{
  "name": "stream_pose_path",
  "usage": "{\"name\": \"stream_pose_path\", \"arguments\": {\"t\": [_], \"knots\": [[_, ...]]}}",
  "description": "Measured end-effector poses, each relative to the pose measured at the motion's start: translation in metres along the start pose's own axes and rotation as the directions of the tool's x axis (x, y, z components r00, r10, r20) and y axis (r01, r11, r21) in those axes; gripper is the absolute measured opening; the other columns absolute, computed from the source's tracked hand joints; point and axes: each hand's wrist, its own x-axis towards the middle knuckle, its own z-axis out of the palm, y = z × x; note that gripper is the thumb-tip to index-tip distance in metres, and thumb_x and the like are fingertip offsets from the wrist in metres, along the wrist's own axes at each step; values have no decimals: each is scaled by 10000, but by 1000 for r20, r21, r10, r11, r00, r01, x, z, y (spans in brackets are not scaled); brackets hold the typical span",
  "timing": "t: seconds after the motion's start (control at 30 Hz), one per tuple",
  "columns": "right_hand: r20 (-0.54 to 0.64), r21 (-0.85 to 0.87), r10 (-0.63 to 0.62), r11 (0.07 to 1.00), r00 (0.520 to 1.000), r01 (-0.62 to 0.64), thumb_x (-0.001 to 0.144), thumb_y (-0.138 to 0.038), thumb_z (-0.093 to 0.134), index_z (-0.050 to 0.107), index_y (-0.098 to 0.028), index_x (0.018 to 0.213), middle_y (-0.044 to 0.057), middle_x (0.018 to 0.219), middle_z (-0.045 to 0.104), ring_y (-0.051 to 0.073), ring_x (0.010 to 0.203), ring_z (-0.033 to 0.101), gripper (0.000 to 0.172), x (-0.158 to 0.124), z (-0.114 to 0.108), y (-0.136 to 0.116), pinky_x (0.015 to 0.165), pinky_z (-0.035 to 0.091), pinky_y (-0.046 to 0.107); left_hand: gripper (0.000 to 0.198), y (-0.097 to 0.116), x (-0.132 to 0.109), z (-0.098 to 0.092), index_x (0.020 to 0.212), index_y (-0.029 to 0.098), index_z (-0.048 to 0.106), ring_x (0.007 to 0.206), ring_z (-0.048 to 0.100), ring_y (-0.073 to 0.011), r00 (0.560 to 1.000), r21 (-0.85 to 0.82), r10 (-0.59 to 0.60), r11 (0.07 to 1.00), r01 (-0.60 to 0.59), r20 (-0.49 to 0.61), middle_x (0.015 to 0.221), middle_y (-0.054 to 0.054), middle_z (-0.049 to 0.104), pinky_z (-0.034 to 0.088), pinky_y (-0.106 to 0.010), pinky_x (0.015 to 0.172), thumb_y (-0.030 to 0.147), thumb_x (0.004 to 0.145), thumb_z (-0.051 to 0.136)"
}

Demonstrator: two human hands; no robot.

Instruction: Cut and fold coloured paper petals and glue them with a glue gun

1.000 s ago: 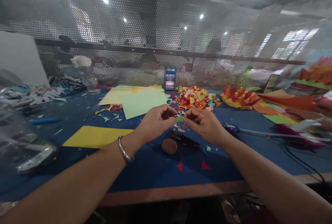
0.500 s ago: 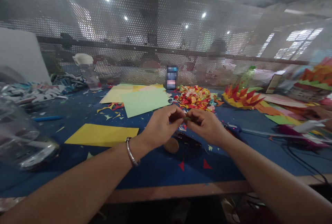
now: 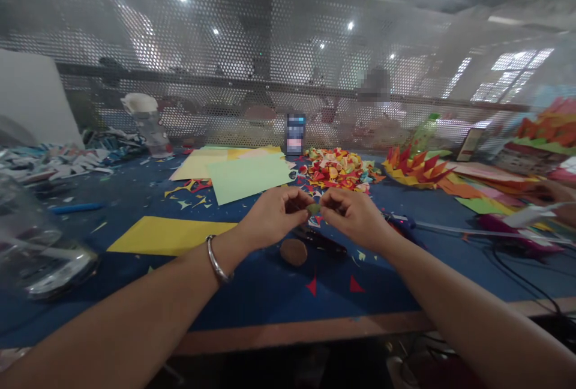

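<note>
My left hand (image 3: 276, 215) and my right hand (image 3: 348, 218) meet over the middle of the table, fingers pinched. Between their fingertips is a small olive-green paper piece (image 3: 314, 209), partly hidden by the fingers. Beneath the hands lie a brown rounded piece (image 3: 294, 252) and a long dark tool (image 3: 330, 245) whose kind I cannot make out. Two red paper scraps, a left one (image 3: 312, 286) and a right one (image 3: 356, 284), rest nearer the front edge. A yellow paper sheet (image 3: 166, 236) lies beside my left forearm.
Light green paper (image 3: 249, 176), a phone (image 3: 295, 135) and a heap of coloured paper pieces (image 3: 342, 170) are at the back. Right: folded-paper ring (image 3: 418, 170), glue gun with a stick (image 3: 402, 224), another person's hand (image 3: 551, 197). Left: clear container (image 3: 40, 239), blue pen (image 3: 76, 208).
More of the green paper piece shows between my fingertips, and my hands are slightly farther apart. The whole view has shifted a little; the things on the table look otherwise unchanged.
</note>
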Motion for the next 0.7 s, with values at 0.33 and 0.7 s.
{"name": "stream_pose_path", "arguments": {"t": [0.33, 0.7], "knots": [[22, -43, -67, 997, 998, 67, 787, -158, 529, 539, -176, 702, -48, 576, 448, 85, 524, 390, 88, -1, 0, -4, 485, 303, 212, 134, 4, -2, 2, 840, 158, 645, 677, 581, -133, 998, -28, -69, 997, 69, 12, 768, -31, 666, 446, -251, 638, 228, 727, 630], [50, -72, -99, 992, 994, 102, 777, -150, 542, 554, -180, 710, -46, 582, 467, 89, 518, 407, 75, -1, 1, -6, 489, 310, 215, 72, 1, -1, -1, 749, 164, 652, 604, 512, -111, 999, 108, -38, 993, 38, -2, 659, 2, 604, 383, -230, 563, 221, 731, 612]]}}
